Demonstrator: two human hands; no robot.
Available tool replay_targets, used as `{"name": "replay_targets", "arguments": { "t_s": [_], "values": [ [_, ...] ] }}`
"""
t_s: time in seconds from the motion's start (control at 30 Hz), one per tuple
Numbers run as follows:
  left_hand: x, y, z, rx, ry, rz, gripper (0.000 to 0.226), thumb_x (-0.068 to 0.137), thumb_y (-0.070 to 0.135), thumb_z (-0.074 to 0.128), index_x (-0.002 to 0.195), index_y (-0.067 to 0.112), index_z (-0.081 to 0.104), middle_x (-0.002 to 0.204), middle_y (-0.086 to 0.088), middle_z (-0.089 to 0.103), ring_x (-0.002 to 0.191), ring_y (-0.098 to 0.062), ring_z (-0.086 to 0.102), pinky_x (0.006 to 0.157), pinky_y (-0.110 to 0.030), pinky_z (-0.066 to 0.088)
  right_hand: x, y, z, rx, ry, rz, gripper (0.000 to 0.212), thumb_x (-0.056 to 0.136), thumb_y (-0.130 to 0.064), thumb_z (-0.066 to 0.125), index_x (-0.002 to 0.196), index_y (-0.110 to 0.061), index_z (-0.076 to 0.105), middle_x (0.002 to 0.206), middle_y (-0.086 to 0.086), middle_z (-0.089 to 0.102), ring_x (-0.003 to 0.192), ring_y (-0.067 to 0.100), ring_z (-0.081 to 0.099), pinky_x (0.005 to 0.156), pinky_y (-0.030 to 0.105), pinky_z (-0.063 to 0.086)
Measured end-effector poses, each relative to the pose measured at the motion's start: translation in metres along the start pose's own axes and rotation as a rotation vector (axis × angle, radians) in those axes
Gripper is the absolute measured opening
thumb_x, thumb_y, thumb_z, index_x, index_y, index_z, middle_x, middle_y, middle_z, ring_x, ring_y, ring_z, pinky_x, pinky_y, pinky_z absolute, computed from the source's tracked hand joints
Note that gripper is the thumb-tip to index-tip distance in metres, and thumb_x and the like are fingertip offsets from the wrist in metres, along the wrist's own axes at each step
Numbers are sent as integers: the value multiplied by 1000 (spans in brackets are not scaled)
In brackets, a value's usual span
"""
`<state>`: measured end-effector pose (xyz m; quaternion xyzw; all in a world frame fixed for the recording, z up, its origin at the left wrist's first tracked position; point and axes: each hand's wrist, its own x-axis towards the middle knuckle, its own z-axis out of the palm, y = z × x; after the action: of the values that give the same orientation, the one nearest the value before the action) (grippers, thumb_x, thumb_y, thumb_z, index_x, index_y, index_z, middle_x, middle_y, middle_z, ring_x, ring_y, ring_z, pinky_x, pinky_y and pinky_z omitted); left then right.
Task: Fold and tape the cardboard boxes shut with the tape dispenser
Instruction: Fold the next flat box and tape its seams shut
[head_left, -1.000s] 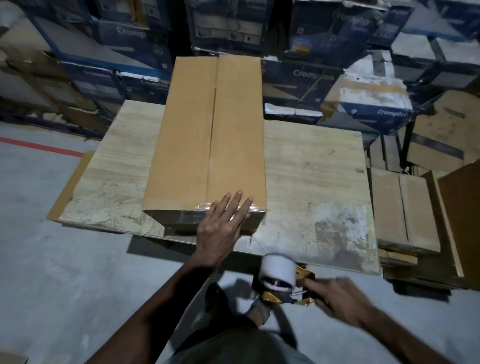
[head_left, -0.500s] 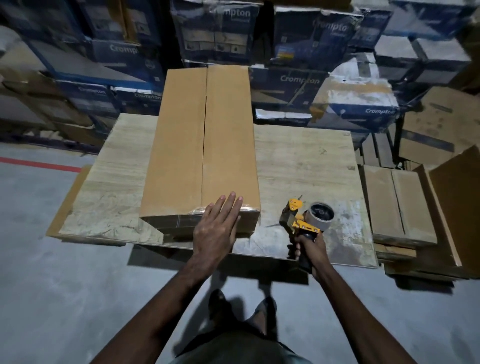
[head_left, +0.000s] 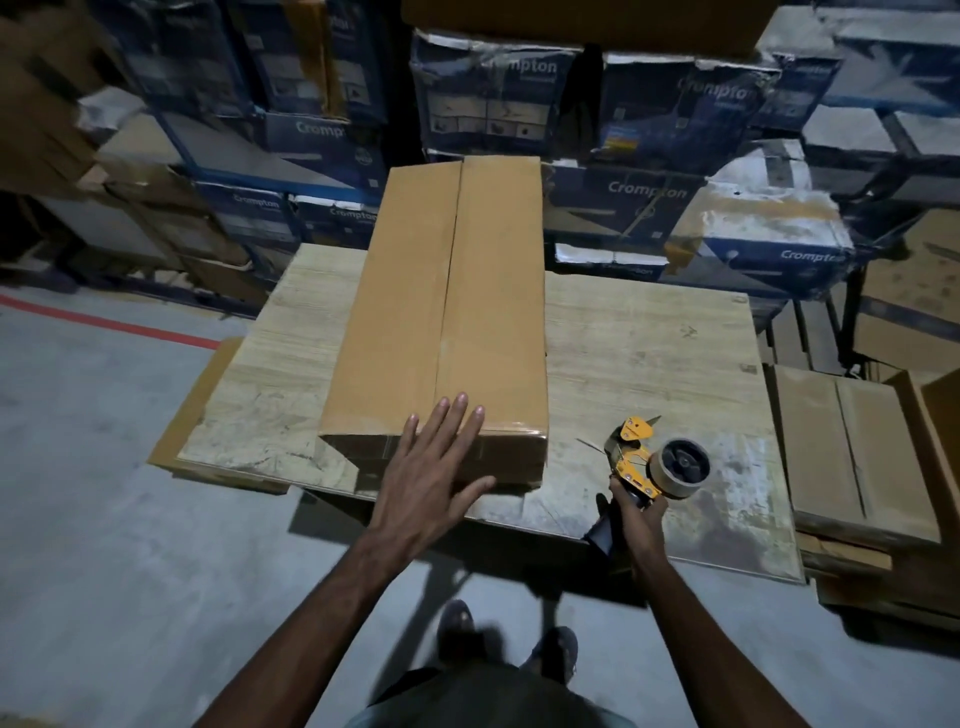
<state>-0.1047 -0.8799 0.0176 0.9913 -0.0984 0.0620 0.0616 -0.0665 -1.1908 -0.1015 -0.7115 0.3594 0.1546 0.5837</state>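
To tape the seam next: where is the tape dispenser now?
Head view: the right hand grips the tape dispenser above the near edge of the table, right of the cardboard box.

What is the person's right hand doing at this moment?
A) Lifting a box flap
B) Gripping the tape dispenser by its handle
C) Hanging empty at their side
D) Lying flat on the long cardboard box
B: the right hand is curled round the handle of the tape dispenser over the table, while the left hand lies flat on the near end of the cardboard box.
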Motion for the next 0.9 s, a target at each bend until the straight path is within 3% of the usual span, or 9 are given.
{"name": "replay_targets", "arguments": {
  "t_s": [0.07,0.17,0.27,0.33,0.4,0.5,0.57,0.73,0.9],
  "values": [
    [-10,-18,-15,-82,-13,-58,84,101,76,28,166,29,3,174,2,2,160,-13,-3,129,-47,-1,-25,-5,-4,-136,152,-37,75,92,-51,72,147,-15,36,136,14,57,128,41,54,105,51,45],
    [-26,-47,-49,-377,111,-176,59,107,56,37,160,31,32,165,4,36,153,-14,32,124,-51,27,-55,-23,-8,-203,357,-315,54,92,-39,75,134,-15,50,128,12,61,113,37,62,91,48,51],
    [-37,-96,-77,-545,255,-309,44,103,14,60,144,31,60,142,8,60,129,-14,60,107,-40,49,-62,-60,-11,-273,143,-740,40,97,-19,71,133,-24,56,128,-1,60,100,15,65,79,37,55],
    [-40,-136,-86,-470,156,-299,68,91,-11,63,139,37,64,141,10,62,127,-15,62,105,-35,50,-60,-95,-14,-469,-9,-1004,46,97,-11,68,137,-31,56,129,-11,56,94,5,62,73,33,58],
    [-39,-171,-85,-384,0,-233,89,84,-20,62,140,49,60,144,12,61,124,-12,64,99,-36,56,-60,-135,-15,-779,-119,-1206,61,95,-13,70,145,-40,50,132,-16,53,86,3,61,64,31,58],
    [-32,-189,-78,-360,-168,-140,86,88,-7,74,142,57,53,136,12,67,110,-6,67,85,-33,60,-64,-176,-8,-1260,-244,-1326,83,94,-35,74,155,-58,22,125,-20,59,81,2,62,60,29,56],
    [-25,-188,-73,-355,-185,-80,77,86,8,82,143,52,55,127,10,72,104,-7,68,85,-28,58,-64,-186,1,-1409,-335,-1375,95,91,-46,74,155,-63,7,119,-19,64,81,5,63,62,28,55],
    [-15,-182,-72,-521,-95,-95,60,77,16,88,131,36,70,111,18,72,97,13,67,88,-17,58,-61,-185,18,-1440,-362,-1440,103,88,-52,74,154,-64,-4,116,-18,69,81,7,64,64,28,53],
    [-15,-180,-62,-564,-45,-100,56,72,25,88,126,29,74,107,11,77,94,4,70,84,-20,60,-61,-178,19,-1394,-369,-1423,95,90,-60,69,156,-63,0,119,-19,69,83,5,65,63,27,53]
  ]
}}
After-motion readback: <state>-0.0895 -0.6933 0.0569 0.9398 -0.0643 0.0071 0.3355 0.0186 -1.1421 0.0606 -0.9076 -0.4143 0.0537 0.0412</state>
